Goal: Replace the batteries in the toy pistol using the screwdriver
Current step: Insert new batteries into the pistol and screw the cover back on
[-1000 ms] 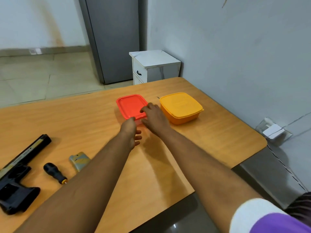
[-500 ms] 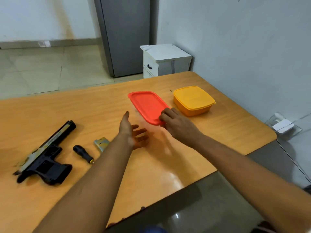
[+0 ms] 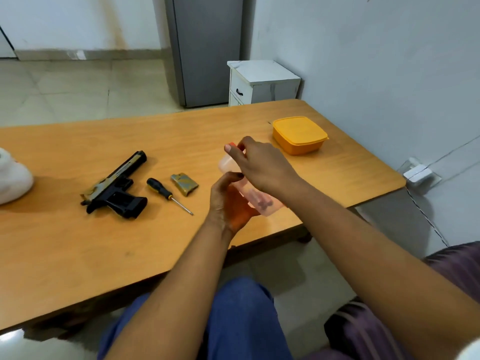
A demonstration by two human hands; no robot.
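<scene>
- Head view: both hands hold a clear container (image 3: 255, 196) just above the table (image 3: 65, 245), near the table's near edge toward its right end.
- The left hand (image 3: 228, 201) cups the container from below and from the near side, its fingers (image 3: 230, 178) curled up against the wall.
- The right hand (image 3: 259, 165) comes over the top; its fingers (image 3: 233, 152) pinch at the far rim, where a sliver of red lid (image 3: 233, 144) shows. Whether the lid is seated or lifting cannot be told.
- Inside the clear container, dark reddish small items (image 3: 261, 200) lie at its near end; motion blur hides what they are.
- An orange container (image 3: 298, 135) with its orange lid on stands apart near the table's far right corner; its contents are hidden.
- The toy pistol (image 3: 115, 187) lies on its side toward the left middle of the table, barrel pointing to the far edge.
- Just beside it to the right lies the screwdriver (image 3: 166, 193), black and yellow handle, tip toward the near edge.
- A small camouflage-pattern cover (image 3: 184, 184) rests just beyond the screwdriver.
- A white object (image 3: 13, 178) sits at the left edge.
</scene>
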